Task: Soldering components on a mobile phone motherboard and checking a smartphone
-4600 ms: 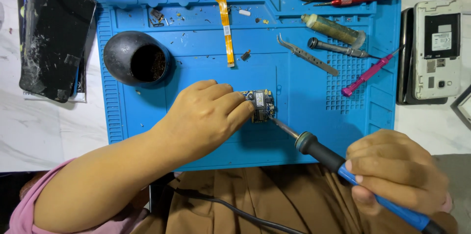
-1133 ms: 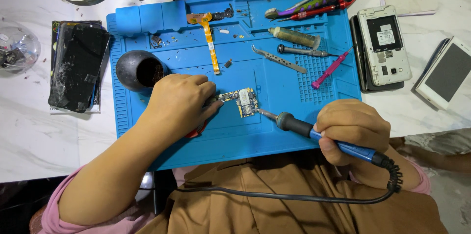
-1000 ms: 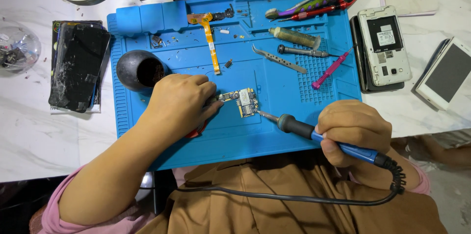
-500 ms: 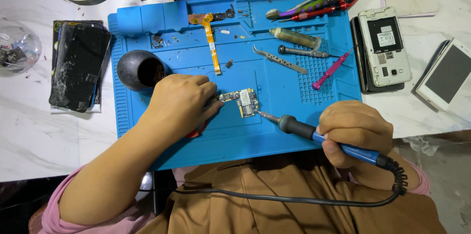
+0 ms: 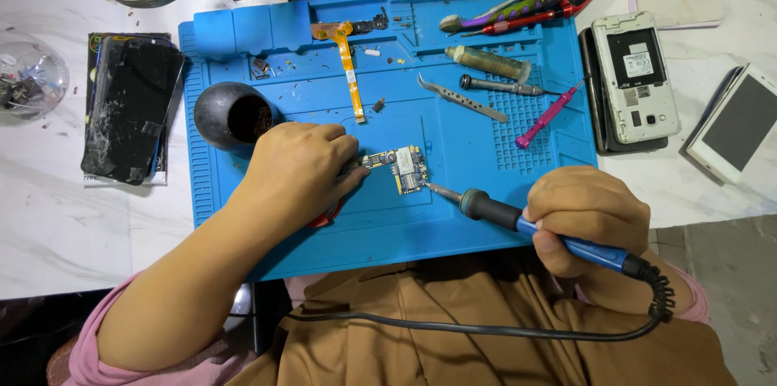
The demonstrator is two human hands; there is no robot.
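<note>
A small phone circuit board [image 5: 401, 167] lies on the blue work mat [image 5: 477, 216]. My left hand [image 5: 298, 169] rests on the mat and pinches the board's left end; something red shows under the palm. My right hand [image 5: 587, 216] grips the blue handle of a soldering iron [image 5: 518, 221], whose metal tip touches the board's lower right edge. The iron's black cord [image 5: 486, 329] curls back across my lap.
On the mat: a black round pot [image 5: 231, 116], an orange flex cable [image 5: 350, 74], tweezers [image 5: 461, 99], a pink screwdriver [image 5: 549, 115], a tube [image 5: 490, 62]. A cracked phone screen [image 5: 129, 119] lies left. An opened white phone [image 5: 635, 78] and another phone [image 5: 736, 123] lie right.
Since the oldest frame the view has pulled back and shifted. Over the last second the hands hold nearly still, the iron's tip staying at the board.
</note>
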